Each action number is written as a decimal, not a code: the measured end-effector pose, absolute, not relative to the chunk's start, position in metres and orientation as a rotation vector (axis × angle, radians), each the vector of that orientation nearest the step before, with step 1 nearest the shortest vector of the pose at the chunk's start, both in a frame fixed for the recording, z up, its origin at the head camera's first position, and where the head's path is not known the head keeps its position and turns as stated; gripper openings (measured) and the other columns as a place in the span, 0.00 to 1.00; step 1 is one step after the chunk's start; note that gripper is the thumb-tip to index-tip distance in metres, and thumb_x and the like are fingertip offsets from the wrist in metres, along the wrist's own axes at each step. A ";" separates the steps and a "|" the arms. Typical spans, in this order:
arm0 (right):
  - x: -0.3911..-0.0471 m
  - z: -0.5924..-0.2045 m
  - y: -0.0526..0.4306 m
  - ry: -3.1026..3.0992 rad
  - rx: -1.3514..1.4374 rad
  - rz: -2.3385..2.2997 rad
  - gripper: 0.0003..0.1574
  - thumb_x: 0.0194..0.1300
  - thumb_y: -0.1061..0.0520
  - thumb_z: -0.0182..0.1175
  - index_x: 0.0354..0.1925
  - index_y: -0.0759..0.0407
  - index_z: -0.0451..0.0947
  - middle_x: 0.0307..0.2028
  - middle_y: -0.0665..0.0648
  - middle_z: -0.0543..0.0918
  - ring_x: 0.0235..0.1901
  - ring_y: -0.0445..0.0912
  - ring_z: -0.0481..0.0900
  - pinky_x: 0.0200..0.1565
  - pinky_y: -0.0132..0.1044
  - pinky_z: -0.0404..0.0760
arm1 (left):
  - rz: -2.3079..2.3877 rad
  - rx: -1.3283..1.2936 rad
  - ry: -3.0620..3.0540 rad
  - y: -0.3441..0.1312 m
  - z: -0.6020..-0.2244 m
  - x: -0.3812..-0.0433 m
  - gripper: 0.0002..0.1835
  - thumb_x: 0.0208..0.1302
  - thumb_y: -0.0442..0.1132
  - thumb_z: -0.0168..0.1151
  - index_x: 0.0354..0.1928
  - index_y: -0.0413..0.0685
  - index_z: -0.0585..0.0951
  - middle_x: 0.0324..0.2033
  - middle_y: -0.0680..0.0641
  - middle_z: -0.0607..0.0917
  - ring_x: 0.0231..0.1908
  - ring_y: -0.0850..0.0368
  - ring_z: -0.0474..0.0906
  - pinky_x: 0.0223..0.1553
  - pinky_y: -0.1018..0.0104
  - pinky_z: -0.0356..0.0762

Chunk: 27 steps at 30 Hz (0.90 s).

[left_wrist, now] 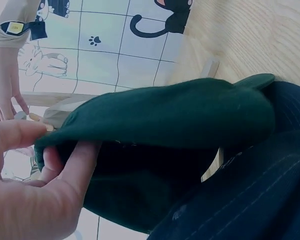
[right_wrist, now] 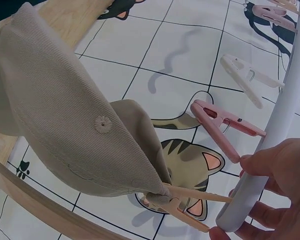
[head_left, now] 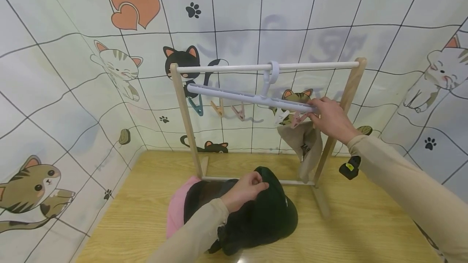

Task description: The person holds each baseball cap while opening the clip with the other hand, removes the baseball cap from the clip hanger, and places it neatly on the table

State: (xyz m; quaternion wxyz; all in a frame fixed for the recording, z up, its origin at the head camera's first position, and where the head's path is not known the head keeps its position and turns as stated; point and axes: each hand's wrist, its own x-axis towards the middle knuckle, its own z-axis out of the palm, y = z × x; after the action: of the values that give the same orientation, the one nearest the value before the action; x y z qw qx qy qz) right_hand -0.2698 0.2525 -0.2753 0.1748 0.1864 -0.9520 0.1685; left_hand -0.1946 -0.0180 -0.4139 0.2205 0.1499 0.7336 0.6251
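Observation:
My left hand [head_left: 243, 192] pinches the edge of a dark green cap [head_left: 276, 214], which is raised with its hollow side showing in the left wrist view. A navy stitched cap [left_wrist: 255, 195] lies against it. My right hand [head_left: 330, 119] grips the right end of a white clip hanger [head_left: 226, 92], which hooks over a rack's top bar and slants down to the right. From the endmost peach clip [right_wrist: 200, 195] hangs a beige cap [right_wrist: 75, 110], caught at its edge. Beside that clip are a pink clip [right_wrist: 220, 125] and a white clip [right_wrist: 240, 77], both without a cap.
The rack has a white top bar [head_left: 219, 68] and wooden side posts [head_left: 188, 125], standing on a wood-grain table [head_left: 120, 206]. Teal [head_left: 197, 106], yellow [head_left: 218, 108] and pink clips hang farther left on the hanger. Something pink [head_left: 175, 210] lies under the dark caps. A cat-patterned wall stands behind.

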 end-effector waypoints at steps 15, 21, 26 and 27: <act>-0.269 -0.276 0.254 -2.691 0.523 0.467 0.22 0.66 0.63 0.59 0.55 0.73 0.72 0.45 0.75 0.76 0.41 0.64 0.75 0.38 0.56 0.71 | 1.456 0.398 2.029 -0.040 -0.411 -0.195 0.12 0.60 0.29 0.61 0.22 0.42 0.69 0.24 0.44 0.79 0.23 0.56 0.78 0.30 0.60 0.82; -0.269 -0.276 0.254 -2.693 0.529 0.465 0.22 0.66 0.63 0.59 0.55 0.73 0.72 0.45 0.75 0.76 0.42 0.65 0.75 0.38 0.56 0.72 | 1.449 0.362 2.038 -0.050 -0.414 -0.198 0.13 0.60 0.26 0.61 0.22 0.41 0.70 0.25 0.43 0.78 0.22 0.56 0.78 0.29 0.59 0.82; -0.269 -0.277 0.254 -2.690 0.532 0.469 0.22 0.66 0.64 0.59 0.56 0.73 0.72 0.45 0.75 0.76 0.41 0.64 0.76 0.38 0.56 0.72 | 1.511 0.355 2.011 -0.059 -0.419 -0.196 0.16 0.59 0.22 0.59 0.19 0.41 0.67 0.22 0.43 0.74 0.20 0.56 0.78 0.28 0.58 0.82; -0.269 -0.277 0.254 -2.689 0.532 0.468 0.22 0.66 0.64 0.59 0.56 0.73 0.72 0.45 0.75 0.76 0.41 0.64 0.76 0.38 0.56 0.72 | 1.515 0.362 2.009 -0.061 -0.420 -0.196 0.16 0.59 0.22 0.59 0.19 0.41 0.67 0.22 0.44 0.74 0.19 0.55 0.78 0.28 0.58 0.82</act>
State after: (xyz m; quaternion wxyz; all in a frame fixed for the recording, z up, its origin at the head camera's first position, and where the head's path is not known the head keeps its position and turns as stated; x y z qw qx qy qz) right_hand -0.2694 0.2536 -0.2766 0.1793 0.1883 -0.9513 0.1655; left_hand -0.1960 -0.0611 -0.4202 0.2953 0.1361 0.7550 0.5693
